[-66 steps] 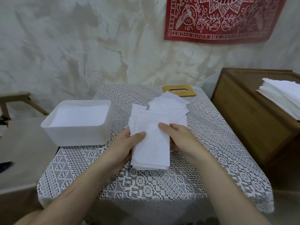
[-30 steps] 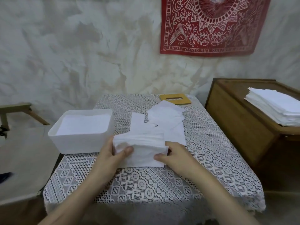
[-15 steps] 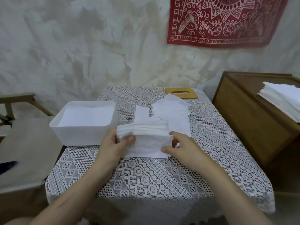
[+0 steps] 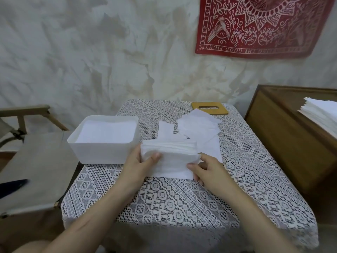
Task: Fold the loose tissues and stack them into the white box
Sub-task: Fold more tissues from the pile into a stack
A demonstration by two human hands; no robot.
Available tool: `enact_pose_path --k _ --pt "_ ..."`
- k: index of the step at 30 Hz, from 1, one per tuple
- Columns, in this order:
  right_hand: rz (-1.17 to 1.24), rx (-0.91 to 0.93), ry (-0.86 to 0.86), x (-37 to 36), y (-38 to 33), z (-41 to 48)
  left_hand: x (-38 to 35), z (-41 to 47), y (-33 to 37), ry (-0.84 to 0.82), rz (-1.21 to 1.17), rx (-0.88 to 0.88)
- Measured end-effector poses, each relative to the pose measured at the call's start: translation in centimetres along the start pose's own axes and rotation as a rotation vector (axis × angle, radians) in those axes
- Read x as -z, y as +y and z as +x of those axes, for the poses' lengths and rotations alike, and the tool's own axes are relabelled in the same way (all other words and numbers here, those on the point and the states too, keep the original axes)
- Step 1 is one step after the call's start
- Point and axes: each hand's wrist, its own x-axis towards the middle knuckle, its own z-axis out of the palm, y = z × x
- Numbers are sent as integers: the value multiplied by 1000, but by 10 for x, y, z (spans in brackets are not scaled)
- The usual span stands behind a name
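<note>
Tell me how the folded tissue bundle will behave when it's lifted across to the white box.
Probably floppy: the tissue bundle creases where the left hand and right hand pinch it, so support both ends. It is likely very light, and the thin layers showing along its top edge could fan or slide apart.

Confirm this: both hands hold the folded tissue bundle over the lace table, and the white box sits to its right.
Not quite. In the head view the white box sits to the left of the folded tissue bundle, not its right. The rest holds: the left hand and right hand both hold the bundle over the lace table.
</note>
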Motion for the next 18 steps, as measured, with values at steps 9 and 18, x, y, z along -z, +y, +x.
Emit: enact_pose_path --k 9,18 --pt "-117 26 -32 3 -3 4 -1 5 0 -49 13 27" --pt "-3 -11 33 9 -3 7 -1 6 5 3 40 50"
